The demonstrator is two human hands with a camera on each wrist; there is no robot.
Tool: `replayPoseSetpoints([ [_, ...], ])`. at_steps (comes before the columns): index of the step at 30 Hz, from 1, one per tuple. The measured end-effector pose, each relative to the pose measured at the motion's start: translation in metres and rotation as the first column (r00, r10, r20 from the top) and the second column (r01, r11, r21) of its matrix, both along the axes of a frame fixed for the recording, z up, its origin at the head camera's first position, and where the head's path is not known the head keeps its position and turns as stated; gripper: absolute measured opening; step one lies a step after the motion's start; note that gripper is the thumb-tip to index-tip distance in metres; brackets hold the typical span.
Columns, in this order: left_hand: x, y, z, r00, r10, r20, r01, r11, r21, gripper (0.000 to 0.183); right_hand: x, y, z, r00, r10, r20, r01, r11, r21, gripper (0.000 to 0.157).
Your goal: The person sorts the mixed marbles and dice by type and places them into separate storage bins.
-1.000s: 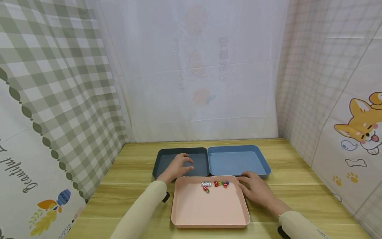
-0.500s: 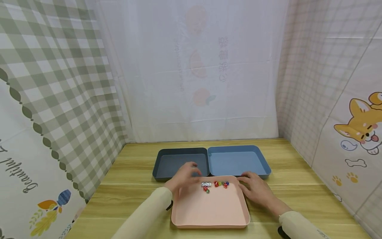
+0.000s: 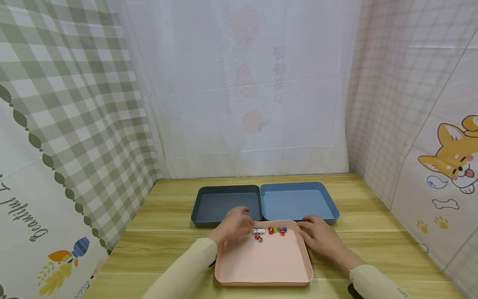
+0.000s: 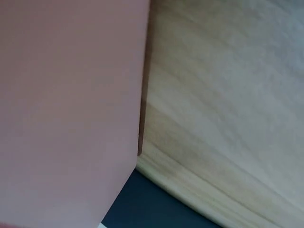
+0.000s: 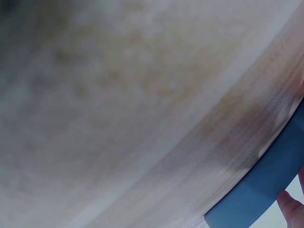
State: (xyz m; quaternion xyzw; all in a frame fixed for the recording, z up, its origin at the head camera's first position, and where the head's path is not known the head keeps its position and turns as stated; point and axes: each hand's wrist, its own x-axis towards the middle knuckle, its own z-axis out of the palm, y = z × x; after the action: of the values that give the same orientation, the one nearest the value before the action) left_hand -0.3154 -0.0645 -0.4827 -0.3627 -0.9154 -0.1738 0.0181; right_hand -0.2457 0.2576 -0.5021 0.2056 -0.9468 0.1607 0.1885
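My left hand (image 3: 234, 226) reaches over the far left corner of the pink tray (image 3: 261, 265), fingers loosely bent. Its thumb and fingertips are right at the left end of a short row of white dice (image 3: 259, 231), overlapping it in the head view. Just in front of that row lie a red die (image 3: 257, 236) and a green marble (image 3: 260, 240). Farther right are two more red dice (image 3: 271, 230) among several small coloured marbles (image 3: 275, 229). My right hand (image 3: 319, 236) rests at the tray's far right corner, fingers relaxed, holding nothing.
Behind the pink tray stand a dark blue-grey tray (image 3: 214, 207) on the left and a lighter blue tray (image 3: 298, 199) on the right, side by side. A small greenish marble (image 3: 263, 193) is in the blue tray's far left corner. Cloth curtains (image 3: 254, 145) surround the wooden table (image 3: 157, 232).
My left hand has moved from above the dark tray toward me and to the right, reaching the white dice in the pink tray. The right hand has stayed put.
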Motion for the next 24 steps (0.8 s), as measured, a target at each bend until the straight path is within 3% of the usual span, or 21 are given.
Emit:
replayPoseSetpoints([
  [12, 0.0019, 0.008, -0.0056, 0.999, -0.001, -0.05, -0.007, 0.987, -0.159, 0.022, 0.0012, -0.0008, 0.0001, 1.0, 0.0, -0.007, 0.0, 1.0, -0.007, 0.024],
  [24, 0.0028, 0.0068, -0.0095, 1.0, 0.012, -0.019, -0.015, 0.989, -0.149, 0.017, 0.0002, -0.0017, 0.0003, 1.0, 0.003, -0.013, -0.003, 1.0, -0.006, 0.024],
])
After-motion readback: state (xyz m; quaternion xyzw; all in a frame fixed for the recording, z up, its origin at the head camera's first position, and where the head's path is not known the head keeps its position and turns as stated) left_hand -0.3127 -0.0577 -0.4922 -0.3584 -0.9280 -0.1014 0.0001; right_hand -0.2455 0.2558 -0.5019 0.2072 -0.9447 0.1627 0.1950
